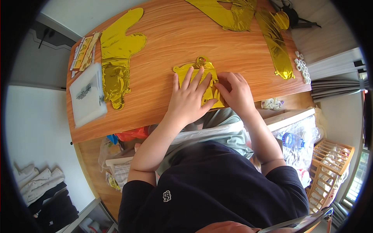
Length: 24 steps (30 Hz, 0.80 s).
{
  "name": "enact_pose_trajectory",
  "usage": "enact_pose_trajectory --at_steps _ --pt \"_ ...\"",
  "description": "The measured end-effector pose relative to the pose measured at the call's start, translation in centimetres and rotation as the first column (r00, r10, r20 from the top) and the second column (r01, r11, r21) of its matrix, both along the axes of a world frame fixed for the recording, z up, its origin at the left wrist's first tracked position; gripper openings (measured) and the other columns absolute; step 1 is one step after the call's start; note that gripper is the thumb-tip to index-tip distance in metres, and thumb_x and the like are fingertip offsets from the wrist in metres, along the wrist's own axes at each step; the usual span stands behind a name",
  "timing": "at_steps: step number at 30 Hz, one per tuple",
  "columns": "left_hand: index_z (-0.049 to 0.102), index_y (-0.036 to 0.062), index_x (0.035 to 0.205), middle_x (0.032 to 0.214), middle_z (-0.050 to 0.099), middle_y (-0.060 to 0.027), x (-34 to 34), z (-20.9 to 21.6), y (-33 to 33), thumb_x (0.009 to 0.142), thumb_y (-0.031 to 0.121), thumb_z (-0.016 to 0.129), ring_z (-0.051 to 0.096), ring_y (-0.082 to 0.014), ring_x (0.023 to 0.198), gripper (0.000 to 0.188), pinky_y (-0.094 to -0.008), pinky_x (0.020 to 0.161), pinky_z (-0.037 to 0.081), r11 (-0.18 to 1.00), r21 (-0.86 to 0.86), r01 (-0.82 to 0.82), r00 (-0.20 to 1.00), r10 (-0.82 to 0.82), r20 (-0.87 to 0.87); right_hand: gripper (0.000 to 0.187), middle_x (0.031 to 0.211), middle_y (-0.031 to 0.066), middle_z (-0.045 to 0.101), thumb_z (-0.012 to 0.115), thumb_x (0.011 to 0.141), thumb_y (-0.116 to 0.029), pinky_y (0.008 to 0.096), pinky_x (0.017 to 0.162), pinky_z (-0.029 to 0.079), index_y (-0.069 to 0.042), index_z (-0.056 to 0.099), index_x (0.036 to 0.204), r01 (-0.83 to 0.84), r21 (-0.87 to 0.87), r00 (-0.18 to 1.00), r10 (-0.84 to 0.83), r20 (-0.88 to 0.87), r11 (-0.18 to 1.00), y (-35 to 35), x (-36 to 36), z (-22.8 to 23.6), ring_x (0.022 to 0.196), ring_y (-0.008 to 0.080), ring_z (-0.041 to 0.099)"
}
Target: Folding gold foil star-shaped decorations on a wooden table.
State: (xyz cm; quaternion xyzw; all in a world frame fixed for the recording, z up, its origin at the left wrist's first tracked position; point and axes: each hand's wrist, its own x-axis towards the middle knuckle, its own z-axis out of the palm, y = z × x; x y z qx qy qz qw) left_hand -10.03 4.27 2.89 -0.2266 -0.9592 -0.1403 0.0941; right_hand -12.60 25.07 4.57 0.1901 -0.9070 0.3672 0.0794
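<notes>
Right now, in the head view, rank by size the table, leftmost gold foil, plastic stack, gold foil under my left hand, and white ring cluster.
1. Table
2. Leftmost gold foil
3. Plastic stack and covered gold foil: unsure, since your left hand hides part of it
4. White ring cluster

The person wears a dark navy T-shirt (225, 190) with short sleeves (134, 196), a small white chest emblem (166, 196), grey-green bottoms (237, 136) and glasses (307, 222).

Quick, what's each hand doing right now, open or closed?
Left hand: open, fingers spread flat on the folded gold foil.
Right hand: fingers bent at the foil's right edge; whether it grips cannot be told.
</notes>
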Motion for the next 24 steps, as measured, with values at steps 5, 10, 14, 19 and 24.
enact_pose_trajectory --at_steps 5,10,14,19,24 --pt "0.048 0.0157 0.159 0.167 0.041 -0.0129 0.0 0.0 -0.1 0.097 0.063 0.06 0.033 -0.0378 0.157 0.079 -0.0741 0.12 0.022 1.0 0.013 -0.002 1.0 0.002 -0.009 0.033 0.1 0.0125 0.076 0.077 0.094 -0.008 0.0315 0.077 0.059 0.002 0.065 0.123 0.194 -0.236 0.95 -0.123 0.286 0.952 -0.8 -1.0 0.9 0.087 0.0193 0.075" --pt "0.047 0.0146 0.159 0.167 0.041 -0.0127 0.1 0.3 -0.1 0.097 0.061 0.061 0.033 -0.038 0.156 0.079 -0.0735 0.121 0.022 1.0 0.014 0.0 1.0 0.0 0.001 0.043 0.094 0.0116 0.076 0.08 0.092 -0.012 0.0306 0.075 0.057 0.001 0.059 0.126 0.231 -0.166 0.913 -0.155 0.377 0.959 -1.2 -3.7 2.1 0.085 0.0174 0.073" --pt "0.045 0.0149 0.16 0.168 0.04 -0.0124 0.1 0.3 -0.1 0.097 0.059 0.062 0.033 -0.0384 0.156 0.079 -0.0724 0.122 0.021 1.0 0.012 0.003 1.0 -0.003 0.004 0.047 0.09 0.0113 0.075 0.08 0.09 -0.012 0.0303 0.073 0.056 -0.001 0.052 0.126 0.209 -0.128 0.871 -0.125 0.475 0.969 -1.3 -4.8 2.8 0.083 0.0158 0.071" --pt "0.043 0.0156 0.162 0.169 0.038 -0.0119 0.0 0.5 0.0 0.097 0.058 0.062 0.032 -0.0386 0.157 0.08 -0.0714 0.122 0.02 1.0 -0.005 0.009 1.0 -0.009 0.026 0.046 0.09 0.0111 0.075 0.08 0.09 -0.011 0.0303 0.073 0.056 -0.001 0.05 0.123 0.215 -0.116 0.846 -0.126 0.518 0.97 -1.2 -5.4 2.9 0.082 0.016 0.071" --pt "0.043 0.0159 0.161 0.168 0.038 -0.0117 0.1 0.5 -0.1 0.097 0.059 0.062 0.032 -0.0385 0.156 0.08 -0.071 0.123 0.02 1.0 -0.017 -0.001 1.0 0.002 0.03 0.044 0.09 0.0123 0.076 0.08 0.089 -0.01 0.0318 0.075 0.056 -0.002 0.05 0.12 0.225 -0.144 0.837 -0.115 0.535 0.964 -1.4 -5.2 3.2 0.082 0.0179 0.073"
